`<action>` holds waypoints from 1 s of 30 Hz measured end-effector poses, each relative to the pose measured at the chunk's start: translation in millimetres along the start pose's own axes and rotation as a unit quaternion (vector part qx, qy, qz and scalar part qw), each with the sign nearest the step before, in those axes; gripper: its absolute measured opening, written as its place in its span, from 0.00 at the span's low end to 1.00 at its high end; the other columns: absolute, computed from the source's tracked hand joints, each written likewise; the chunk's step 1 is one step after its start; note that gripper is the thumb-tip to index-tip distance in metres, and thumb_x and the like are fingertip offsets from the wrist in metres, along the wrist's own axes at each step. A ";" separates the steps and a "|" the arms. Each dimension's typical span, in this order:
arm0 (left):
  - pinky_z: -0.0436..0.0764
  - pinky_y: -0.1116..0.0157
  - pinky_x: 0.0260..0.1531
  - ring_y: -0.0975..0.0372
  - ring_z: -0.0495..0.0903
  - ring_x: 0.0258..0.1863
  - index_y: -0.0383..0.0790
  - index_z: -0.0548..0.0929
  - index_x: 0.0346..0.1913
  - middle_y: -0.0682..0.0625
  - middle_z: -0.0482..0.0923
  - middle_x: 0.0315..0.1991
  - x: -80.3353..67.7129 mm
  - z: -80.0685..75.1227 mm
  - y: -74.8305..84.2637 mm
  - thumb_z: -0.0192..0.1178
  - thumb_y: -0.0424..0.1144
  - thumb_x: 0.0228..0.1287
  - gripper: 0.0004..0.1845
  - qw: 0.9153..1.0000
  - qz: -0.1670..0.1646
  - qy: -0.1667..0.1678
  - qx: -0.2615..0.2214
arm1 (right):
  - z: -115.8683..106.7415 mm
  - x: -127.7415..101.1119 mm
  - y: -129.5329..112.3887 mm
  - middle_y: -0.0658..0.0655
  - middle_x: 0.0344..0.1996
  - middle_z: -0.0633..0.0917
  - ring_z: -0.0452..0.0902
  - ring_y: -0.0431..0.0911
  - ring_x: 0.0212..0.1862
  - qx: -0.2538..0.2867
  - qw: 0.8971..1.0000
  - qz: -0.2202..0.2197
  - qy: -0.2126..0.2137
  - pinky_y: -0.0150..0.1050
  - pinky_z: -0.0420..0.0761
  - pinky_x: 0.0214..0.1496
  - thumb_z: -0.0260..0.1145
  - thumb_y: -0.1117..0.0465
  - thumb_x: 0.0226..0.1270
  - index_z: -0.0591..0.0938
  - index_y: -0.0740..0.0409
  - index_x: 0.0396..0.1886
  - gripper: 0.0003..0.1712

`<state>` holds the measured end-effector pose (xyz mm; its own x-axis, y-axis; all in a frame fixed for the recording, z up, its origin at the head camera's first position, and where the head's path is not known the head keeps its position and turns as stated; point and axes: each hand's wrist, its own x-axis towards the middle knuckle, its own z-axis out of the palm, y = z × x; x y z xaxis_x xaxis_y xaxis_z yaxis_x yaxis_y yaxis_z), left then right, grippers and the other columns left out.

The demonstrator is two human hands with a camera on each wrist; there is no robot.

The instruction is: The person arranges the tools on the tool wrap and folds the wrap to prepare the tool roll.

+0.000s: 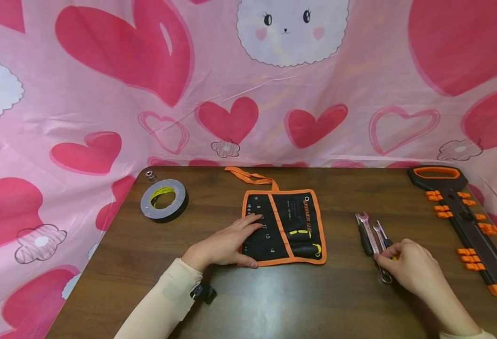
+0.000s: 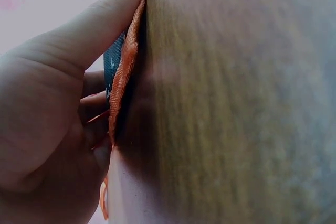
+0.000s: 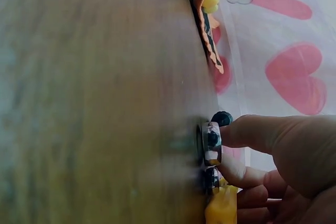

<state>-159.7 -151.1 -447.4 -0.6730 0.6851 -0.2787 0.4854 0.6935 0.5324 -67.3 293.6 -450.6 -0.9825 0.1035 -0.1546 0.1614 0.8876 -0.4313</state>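
My left hand (image 1: 227, 241) rests on the left side of a black tool pouch (image 1: 292, 212) with orange trim, its fingers extended over the printed size numbers. In the left wrist view, the thumb lies along the pouch's orange edge (image 2: 123, 74). Farther right, my right hand (image 1: 411, 264) pinches a long shiny wrench (image 1: 373, 238) between thumb and finger. The right wrist view shows its ring end (image 3: 212, 142) at the thumb. Beside it lie a smaller wrench (image 1: 378, 229) and a black-handled tool (image 1: 364, 239). A yellow handle end (image 3: 221, 208) sits below the fingers, partly hidden by them.
On the left stand a roll of tape (image 1: 146, 200) and a small metal socket (image 1: 150, 174) near the back corner. A black rack (image 1: 470, 226) with orange clips lies along the right edge. Heart-printed fabric (image 1: 227, 122) hangs behind the wooden table (image 1: 282, 296).
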 end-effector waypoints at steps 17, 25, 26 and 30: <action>0.63 0.46 0.84 0.57 0.49 0.89 0.53 0.63 0.85 0.57 0.48 0.89 -3.2 1.2 -1.5 0.78 0.61 0.61 0.54 1.000 -0.003 0.006 -0.004 | 2.5 3.7 -7.9 0.59 0.31 0.85 0.79 0.53 0.34 0.000 1.000 0.003 -0.007 0.49 0.75 0.32 0.78 0.50 0.62 0.89 0.54 0.26 0.14; 0.63 0.46 0.84 0.56 0.48 0.89 0.52 0.62 0.85 0.56 0.47 0.89 -2.4 1.9 -2.2 0.78 0.60 0.62 0.54 1.000 0.005 0.007 0.000 | 3.6 4.0 -9.4 0.56 0.30 0.85 0.78 0.49 0.32 0.003 1.000 -0.002 0.001 0.45 0.73 0.32 0.78 0.51 0.61 0.88 0.53 0.25 0.13; 0.63 0.46 0.84 0.56 0.48 0.89 0.52 0.62 0.86 0.56 0.47 0.89 -2.1 1.9 -2.1 0.78 0.61 0.62 0.54 1.000 0.005 0.006 0.002 | 3.7 4.0 -9.3 0.56 0.30 0.85 0.78 0.49 0.32 0.003 1.000 -0.005 0.001 0.45 0.73 0.32 0.78 0.51 0.61 0.88 0.52 0.25 0.12; 0.63 0.47 0.84 0.57 0.48 0.89 0.52 0.62 0.86 0.57 0.46 0.90 -0.3 1.9 -2.1 0.78 0.61 0.62 0.54 1.000 0.006 0.004 0.007 | 3.7 4.1 -8.1 0.55 0.31 0.86 0.77 0.47 0.32 0.004 1.000 -0.015 0.000 0.44 0.73 0.33 0.77 0.52 0.63 0.88 0.52 0.25 0.11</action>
<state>-159.4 -152.3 -449.9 -0.6708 0.6921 -0.2665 0.5017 0.6880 0.5243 -72.3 285.2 -451.1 -0.9870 0.0763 -0.1418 0.1322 0.8866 -0.4433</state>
